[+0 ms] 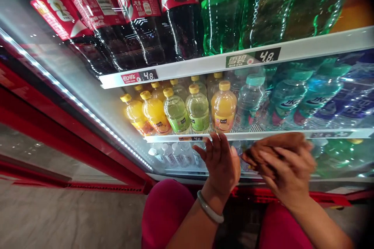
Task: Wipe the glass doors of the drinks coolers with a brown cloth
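Note:
My left hand (219, 160), with a pale bangle (210, 208) at the wrist, is raised in front of the lower shelf edge. Its fingers are spread and nothing is in them. To its right, my right hand (288, 171) is closed round a crumpled brown cloth (270, 144). Just beyond my left hand stand an orange juice bottle (224, 105) and a green juice bottle (197, 109), both with yellow caps. A clear bottle with a turquoise cap (250, 101) is behind the cloth.
Cola bottles (140, 35) and large green bottles (223, 11) fill the upper shelf, above a white price rail (198, 66). Small white-capped bottles (178, 153) lie below. The cooler's red door frame (73, 136) is at the left. My knees (169, 210) are close to the cooler.

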A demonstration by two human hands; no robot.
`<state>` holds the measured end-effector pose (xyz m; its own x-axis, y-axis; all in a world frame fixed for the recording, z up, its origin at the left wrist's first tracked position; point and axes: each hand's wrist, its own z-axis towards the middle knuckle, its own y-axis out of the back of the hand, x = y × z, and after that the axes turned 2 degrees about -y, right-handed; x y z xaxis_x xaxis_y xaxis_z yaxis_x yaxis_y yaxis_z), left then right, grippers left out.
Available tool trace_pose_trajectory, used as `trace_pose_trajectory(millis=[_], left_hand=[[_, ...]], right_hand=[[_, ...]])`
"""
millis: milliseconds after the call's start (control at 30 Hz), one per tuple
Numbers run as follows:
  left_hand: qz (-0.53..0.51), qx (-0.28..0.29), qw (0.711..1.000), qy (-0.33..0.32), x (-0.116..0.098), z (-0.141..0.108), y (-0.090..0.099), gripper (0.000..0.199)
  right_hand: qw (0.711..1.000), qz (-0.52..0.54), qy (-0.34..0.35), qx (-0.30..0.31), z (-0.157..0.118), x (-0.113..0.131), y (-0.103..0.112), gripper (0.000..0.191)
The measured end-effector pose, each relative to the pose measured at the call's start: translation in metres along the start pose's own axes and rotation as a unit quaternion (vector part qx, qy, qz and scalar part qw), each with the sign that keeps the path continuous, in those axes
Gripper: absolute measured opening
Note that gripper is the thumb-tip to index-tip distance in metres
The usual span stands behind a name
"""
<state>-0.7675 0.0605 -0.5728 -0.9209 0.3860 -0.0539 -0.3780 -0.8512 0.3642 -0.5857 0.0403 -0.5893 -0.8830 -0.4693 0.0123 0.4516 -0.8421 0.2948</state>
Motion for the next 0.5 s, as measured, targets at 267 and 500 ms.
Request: trace_pose_trajectory(millis=[267, 500], left_hand=[[-0.031, 0.016, 0.997, -0.064, -0.028, -0.024, -0.019, 0.069], [-0.039, 0.016, 0.997, -0.065, -0.028, -0.023, -0.023, 0.061]], right_hand=[[0.99, 0.004, -0.136, -0.046, 0.032, 0.026, 0.002, 0.065], [0.987, -0.039, -0.143, -0.059, -0.002, -0.027, 0.022, 0.063]])
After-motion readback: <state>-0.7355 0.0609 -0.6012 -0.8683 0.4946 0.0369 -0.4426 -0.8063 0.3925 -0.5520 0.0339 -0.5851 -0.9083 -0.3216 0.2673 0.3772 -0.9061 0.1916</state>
